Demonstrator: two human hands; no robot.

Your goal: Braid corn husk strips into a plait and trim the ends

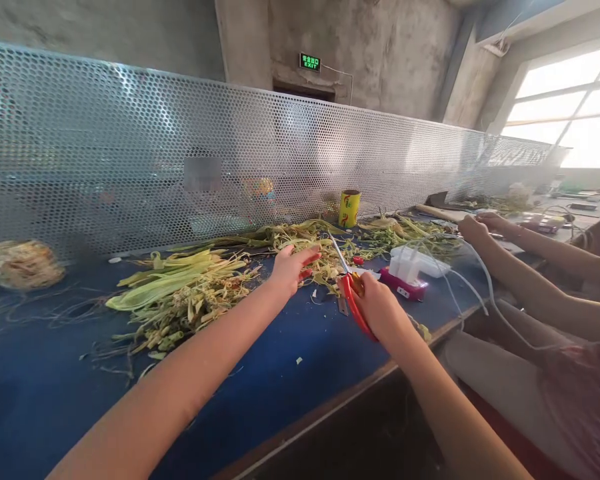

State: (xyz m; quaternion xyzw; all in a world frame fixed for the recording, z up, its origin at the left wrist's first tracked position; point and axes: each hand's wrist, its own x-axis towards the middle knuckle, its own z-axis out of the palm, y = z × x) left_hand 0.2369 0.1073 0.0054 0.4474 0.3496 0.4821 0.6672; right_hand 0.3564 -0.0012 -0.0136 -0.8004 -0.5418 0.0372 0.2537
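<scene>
My right hand (375, 307) grips a pair of scissors (351, 300) by the red handles, the metal blades pointing up and away over the blue tabletop (275, 373). Left of the blades, my left hand (291, 270) reaches forward with its fingers apart, and nothing shows in it. Beyond its fingertips lie thin yellowish plant scraps (325, 267). A larger heap of dried stalks and pale green leaves (180, 287) spreads to the left of that hand. Just behind the scissors sits a small red object (357, 260), too small to make out.
A perforated metal screen (130, 153) runs along the table's back. Before it stands a yellow printed cylinder (349, 208). Right of the scissors are a purple tissue pack (405, 285) and a white plastic tray (430, 264). A co-worker's hands (480, 228) hold a stick-like item. A wrapped bundle (23, 265) lies far left.
</scene>
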